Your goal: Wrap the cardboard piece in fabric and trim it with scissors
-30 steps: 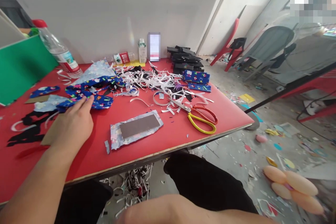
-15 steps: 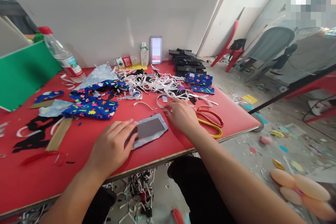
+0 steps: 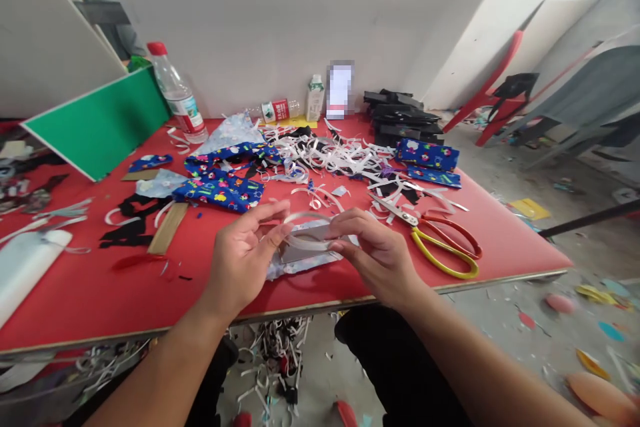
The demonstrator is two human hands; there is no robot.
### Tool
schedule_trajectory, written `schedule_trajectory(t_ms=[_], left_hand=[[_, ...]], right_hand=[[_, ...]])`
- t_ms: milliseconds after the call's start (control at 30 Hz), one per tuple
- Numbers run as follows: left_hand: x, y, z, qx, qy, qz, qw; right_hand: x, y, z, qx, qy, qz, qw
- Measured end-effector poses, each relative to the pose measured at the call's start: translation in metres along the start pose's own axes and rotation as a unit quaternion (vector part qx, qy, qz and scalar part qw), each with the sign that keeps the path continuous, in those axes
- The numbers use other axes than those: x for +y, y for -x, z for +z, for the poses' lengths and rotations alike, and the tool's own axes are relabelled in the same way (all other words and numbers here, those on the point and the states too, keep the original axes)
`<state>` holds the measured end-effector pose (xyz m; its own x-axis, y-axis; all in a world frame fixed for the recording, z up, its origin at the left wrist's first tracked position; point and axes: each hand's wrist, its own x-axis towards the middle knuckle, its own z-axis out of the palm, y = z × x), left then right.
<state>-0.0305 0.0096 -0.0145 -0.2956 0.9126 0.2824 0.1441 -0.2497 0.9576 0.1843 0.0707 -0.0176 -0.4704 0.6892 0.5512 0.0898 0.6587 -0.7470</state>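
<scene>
Having left the grey board, our left hand joins our right hand, fingers pinching a translucent ring: both occupied.

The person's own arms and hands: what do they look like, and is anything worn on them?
The left hand and right hand are ungloved, with no ring visible. Both forearms show bare, without sleeve, watch or bracelet in view.

The ring appears to be glossy, translucent plastic. The panel is smooth and matt; the sheet beneath resembles creased cloth. The scissors have metal blades.
</scene>
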Motion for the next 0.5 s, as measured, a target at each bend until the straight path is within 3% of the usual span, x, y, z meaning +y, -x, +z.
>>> schedule_trajectory(t_ms=[100, 233, 400, 500], left_hand=[[0.002, -0.001, 0.002, 0.011, 0.077, -0.055, 0.995], [0.005, 0.003, 0.005, -0.057, 0.188, -0.174, 0.965], [0.012, 0.006, 0.005, -0.100, 0.238, -0.136, 0.957], [0.013, 0.007, 0.007, -0.069, 0.192, -0.104, 0.973]], right_hand=[[0.003, 0.001, 0.001, 0.007, 0.045, -0.035, 0.998], [0.007, 0.000, 0.003, -0.002, 0.086, -0.075, 0.993], [0.011, -0.001, 0.009, 0.000, 0.104, -0.077, 0.992], [0.013, 0.000, 0.010, 0.007, 0.097, -0.054, 0.994]])
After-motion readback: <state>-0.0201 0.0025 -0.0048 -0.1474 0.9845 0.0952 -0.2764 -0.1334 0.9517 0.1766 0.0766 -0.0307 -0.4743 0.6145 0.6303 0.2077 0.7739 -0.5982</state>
